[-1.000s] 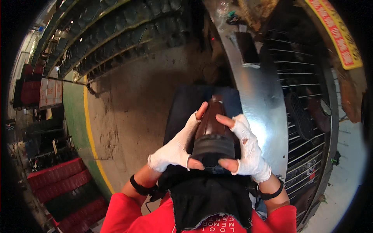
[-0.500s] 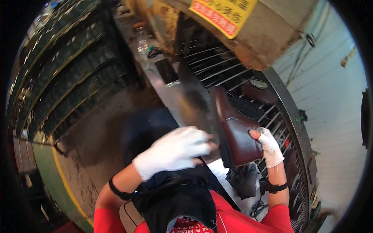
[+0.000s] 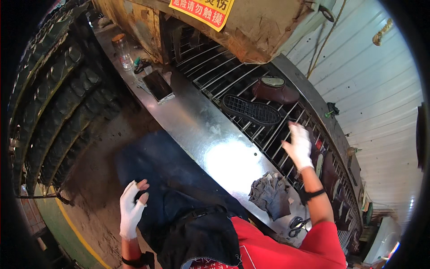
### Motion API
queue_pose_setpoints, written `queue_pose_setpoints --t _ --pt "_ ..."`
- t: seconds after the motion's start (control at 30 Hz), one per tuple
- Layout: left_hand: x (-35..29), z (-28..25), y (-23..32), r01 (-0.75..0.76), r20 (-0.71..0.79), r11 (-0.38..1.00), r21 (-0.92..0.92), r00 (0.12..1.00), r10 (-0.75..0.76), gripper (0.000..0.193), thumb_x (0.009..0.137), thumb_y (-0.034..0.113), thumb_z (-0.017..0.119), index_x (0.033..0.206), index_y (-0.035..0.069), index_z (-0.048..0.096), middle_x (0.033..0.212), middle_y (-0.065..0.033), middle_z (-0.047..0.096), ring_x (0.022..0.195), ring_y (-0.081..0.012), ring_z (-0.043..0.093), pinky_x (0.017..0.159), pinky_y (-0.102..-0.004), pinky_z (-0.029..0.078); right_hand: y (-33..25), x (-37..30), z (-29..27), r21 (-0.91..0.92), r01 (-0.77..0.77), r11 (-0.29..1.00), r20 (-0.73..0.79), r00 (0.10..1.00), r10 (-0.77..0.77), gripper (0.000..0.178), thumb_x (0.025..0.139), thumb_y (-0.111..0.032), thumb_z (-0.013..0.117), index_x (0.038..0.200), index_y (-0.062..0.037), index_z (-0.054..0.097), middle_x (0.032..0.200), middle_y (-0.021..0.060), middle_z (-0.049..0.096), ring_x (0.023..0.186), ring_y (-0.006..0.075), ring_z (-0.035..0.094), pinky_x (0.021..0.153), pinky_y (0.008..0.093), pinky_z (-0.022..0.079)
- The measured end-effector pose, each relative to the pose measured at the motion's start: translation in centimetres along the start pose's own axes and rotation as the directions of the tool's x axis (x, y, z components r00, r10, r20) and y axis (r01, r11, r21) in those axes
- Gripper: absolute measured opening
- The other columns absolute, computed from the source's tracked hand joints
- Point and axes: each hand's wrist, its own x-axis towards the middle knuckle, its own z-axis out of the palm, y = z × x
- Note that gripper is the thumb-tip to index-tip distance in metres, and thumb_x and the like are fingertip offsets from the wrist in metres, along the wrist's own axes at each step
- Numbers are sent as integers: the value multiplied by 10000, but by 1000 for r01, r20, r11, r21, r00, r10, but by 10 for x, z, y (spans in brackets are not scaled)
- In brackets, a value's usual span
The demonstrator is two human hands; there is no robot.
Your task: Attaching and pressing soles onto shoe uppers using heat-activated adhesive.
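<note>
My right hand [image 3: 299, 145], in a white glove with bare fingertips, reaches over the roller conveyor with nothing in it, thumb apart from the fingers. Just beyond its fingertips a black ridged shoe sole [image 3: 251, 110] lies tread up across the bars. Past the sole sits a burgundy shoe upper [image 3: 274, 90] with a pale bottom. My left hand [image 3: 133, 210], gloved the same way, is held at the lower left beside my dark trousers. Its fingers are loosely bent, thumb apart, and nothing shows in it.
A shiny metal ledge [image 3: 192, 123] runs along the conveyor. On it are grey cloth scraps [image 3: 270, 196], black-handled scissors [image 3: 296, 226], a dark phone-like slab [image 3: 157, 85] and a glass jar [image 3: 122, 51]. A rusty machine housing [image 3: 251, 27] overhangs the bars. Shelves of dark shoe-shaped items [image 3: 76, 89] stand left.
The burgundy boot that was between my hands is out of them and I cannot make out where it is. My left hand has drawn back left; my right has moved farther over the conveyor.
</note>
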Motion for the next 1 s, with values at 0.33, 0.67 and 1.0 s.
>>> queue_pose_setpoints --t 0.33,0.67,1.0 --pt "33 28 -5 32 75 794 -608 997 16 563 1100 412 646 1441 -36 635 1213 -113 752 1059 -178 714 927 -328 575 -159 165 59 127 153 980 236 955 -180 699 703 -253 909 1330 -109 636 1315 188 629 1231 388 613 1022 494 551" --pt "78 81 -34 262 163 795 -547 965 -206 564 1085 362 662 1460 -54 594 1380 -96 687 1243 -158 633 1051 -307 524 -276 85 -63 586 778 228 -54 318 -947 468 816 -170 836 1254 -91 692 1383 153 701 1282 372 659 1127 500 515" --pt "2 76 -25 324 345 757 -568 928 -139 595 1094 234 677 1579 -35 462 1448 -73 630 1299 -133 579 1132 -300 438 -41 229 63 -302 207 931 76 978 -193 1012 682 -249 934 1582 -192 475 1536 183 527 1410 393 515 1131 496 478"
